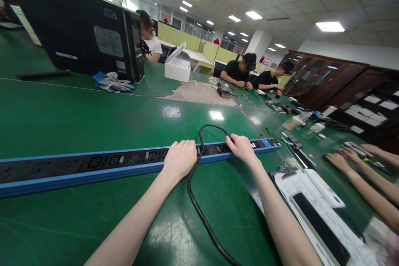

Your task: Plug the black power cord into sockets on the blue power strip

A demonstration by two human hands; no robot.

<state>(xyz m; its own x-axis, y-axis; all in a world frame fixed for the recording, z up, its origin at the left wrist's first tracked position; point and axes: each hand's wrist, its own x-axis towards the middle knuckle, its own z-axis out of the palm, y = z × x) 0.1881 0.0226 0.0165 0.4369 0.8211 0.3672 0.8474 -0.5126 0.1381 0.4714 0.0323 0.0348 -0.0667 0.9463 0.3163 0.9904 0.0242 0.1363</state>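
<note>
Power strip (134,160) lies across the bench (93,232), your left hand (181,158) clamped over it, right hand (240,147) closed on the black cable (198,211) toward its right end: looks like cable positioning, so next move needs steady strip, slack loop.

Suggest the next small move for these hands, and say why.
I'd probably have the left hand nudge the black cable aside: it crosses over the power strip right beside that hand, while its looped far end runs to the right hand.
</note>
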